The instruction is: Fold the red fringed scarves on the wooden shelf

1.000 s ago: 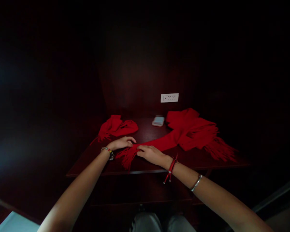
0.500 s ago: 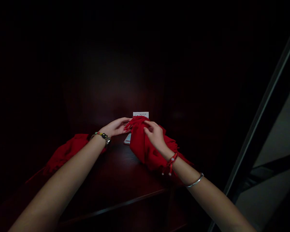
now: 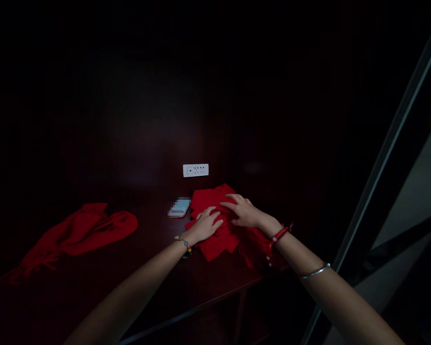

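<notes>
A red fringed scarf (image 3: 215,247) lies bunched in loose folds on the dark wooden shelf (image 3: 158,282), its tassels spreading to the right. On its near left part rests my left hand (image 3: 203,226), fingers spread over the cloth. My right hand (image 3: 244,212) is over the scarf's upper right, its fingers stretched out and apart. Neither hand grips the fabric. Part of the scarf is hidden under both hands. Further left lies a second red fringed cloth (image 3: 84,235), crumpled and apart from my hands.
A phone (image 3: 179,208), its screen blurred out, lies just left of the scarf. A white socket panel (image 3: 196,170) is set in the dark back wall. The shelf's front edge (image 3: 187,314) runs below my arms. A slanted metal-edged frame (image 3: 391,148) stands at the right.
The scarf, earlier lifted between both hands in front of the socket, now lies lower on the shelf. Both hands have opened, and the left has moved right onto the cloth. The view has shifted.
</notes>
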Motion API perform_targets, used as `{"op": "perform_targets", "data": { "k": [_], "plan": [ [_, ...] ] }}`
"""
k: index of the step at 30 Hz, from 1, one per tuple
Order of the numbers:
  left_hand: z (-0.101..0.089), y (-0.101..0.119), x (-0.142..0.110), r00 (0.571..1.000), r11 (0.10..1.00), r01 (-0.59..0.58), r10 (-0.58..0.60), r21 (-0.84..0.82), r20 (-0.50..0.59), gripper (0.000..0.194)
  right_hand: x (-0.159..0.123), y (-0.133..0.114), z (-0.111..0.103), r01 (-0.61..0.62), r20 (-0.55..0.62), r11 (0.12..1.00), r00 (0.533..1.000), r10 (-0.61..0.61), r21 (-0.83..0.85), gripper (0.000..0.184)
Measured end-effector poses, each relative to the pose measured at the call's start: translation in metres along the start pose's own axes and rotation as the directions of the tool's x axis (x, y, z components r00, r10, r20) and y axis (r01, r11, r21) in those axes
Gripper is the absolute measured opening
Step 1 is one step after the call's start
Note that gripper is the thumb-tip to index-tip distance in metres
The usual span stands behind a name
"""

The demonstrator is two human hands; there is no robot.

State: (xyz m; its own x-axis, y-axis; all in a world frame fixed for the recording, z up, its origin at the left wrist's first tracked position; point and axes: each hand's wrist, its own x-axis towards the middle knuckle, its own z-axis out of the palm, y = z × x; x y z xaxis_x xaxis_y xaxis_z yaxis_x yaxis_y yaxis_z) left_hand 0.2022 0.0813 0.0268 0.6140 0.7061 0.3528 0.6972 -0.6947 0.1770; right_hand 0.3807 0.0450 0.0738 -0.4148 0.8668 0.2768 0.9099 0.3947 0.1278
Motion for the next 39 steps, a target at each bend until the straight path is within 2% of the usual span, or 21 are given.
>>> {"op": "perform_targets", "data": {
  "k": [2, 4, 7, 12, 16, 19, 23, 28, 29, 31, 34, 39],
  "plan": [
    [0.004, 0.006, -0.018, 1.0, 0.999, 0.003, -0.003, 0.043, 0.005, 0.062, 0.005, -0.008, 0.001, 0.127, 0.167, 0.992, 0.978, -0.123, -0.009, 0.089],
    [0.009, 0.012, -0.033, 0.999, 0.996, 0.034, -0.038, 0.088, 0.039, 0.085, 0.007, -0.013, 0.008, 0.165, 0.287, 0.985, 0.947, -0.145, -0.049, 0.102],
    [0.02, 0.021, -0.045, 0.997, 0.988, 0.043, -0.052, 0.15, 0.055, 0.102, 0.004, -0.012, 0.023, 0.212, 0.322, 0.971, 0.932, -0.165, -0.115, 0.107],
    [0.036, 0.037, -0.042, 0.993, 0.978, 0.119, -0.118, 0.173, -0.021, 0.097, -0.007, 0.0, 0.038, 0.292, 0.272, 0.93, 0.935, -0.229, -0.222, 0.106],
    [0.045, 0.05, -0.033, 0.974, 0.957, 0.219, -0.204, 0.19, -0.096, 0.093, -0.01, 0.003, 0.042, 0.344, 0.174, 0.901, 0.936, -0.307, -0.263, 0.093],
    [0.046, 0.054, -0.029, 0.969, 0.947, 0.239, -0.218, 0.216, -0.115, 0.079, -0.009, 0.003, 0.044, 0.348, 0.135, 0.904, 0.937, -0.323, -0.249, 0.082],
    [0.036, 0.046, -0.024, 0.983, 0.959, 0.17, -0.148, 0.228, -0.11, 0.055, -0.006, 0.003, 0.044, 0.343, 0.113, 0.91, 0.939, -0.325, -0.231, 0.073],
    [0.016, 0.021, -0.014, 1.0, 0.966, 0.028, -0.023, 0.257, -0.02, 0.045, -0.001, -0.007, 0.042, 0.289, 0.102, 0.93, 0.957, -0.272, -0.225, 0.092],
    [0.012, 0.016, -0.013, 1.0, 0.968, 0.007, -0.007, 0.251, -0.001, 0.044, 0.0, -0.009, 0.042, 0.28, 0.077, 0.931, 0.96, -0.269, -0.235, 0.086],
    [0.006, 0.008, -0.01, 0.999, 0.976, -0.018, 0.011, 0.215, 0.032, 0.042, 0.003, -0.012, 0.041, 0.269, 0.026, 0.929, 0.962, -0.271, -0.255, 0.063],
    [-0.001, -0.001, -0.007, 0.999, 0.991, -0.023, 0.018, 0.132, 0.041, 0.042, 0.012, -0.013, 0.038, 0.274, 0.015, 0.917, 0.959, -0.282, -0.29, 0.036],
    [-0.024, -0.01, -0.003, 1.0, 0.996, -0.007, 0.009, 0.084, -0.026, 0.043, 0.031, -0.014, 0.014, 0.289, 0.026, 0.892, 0.954, -0.299, -0.348, 0.022]
  ]
}}
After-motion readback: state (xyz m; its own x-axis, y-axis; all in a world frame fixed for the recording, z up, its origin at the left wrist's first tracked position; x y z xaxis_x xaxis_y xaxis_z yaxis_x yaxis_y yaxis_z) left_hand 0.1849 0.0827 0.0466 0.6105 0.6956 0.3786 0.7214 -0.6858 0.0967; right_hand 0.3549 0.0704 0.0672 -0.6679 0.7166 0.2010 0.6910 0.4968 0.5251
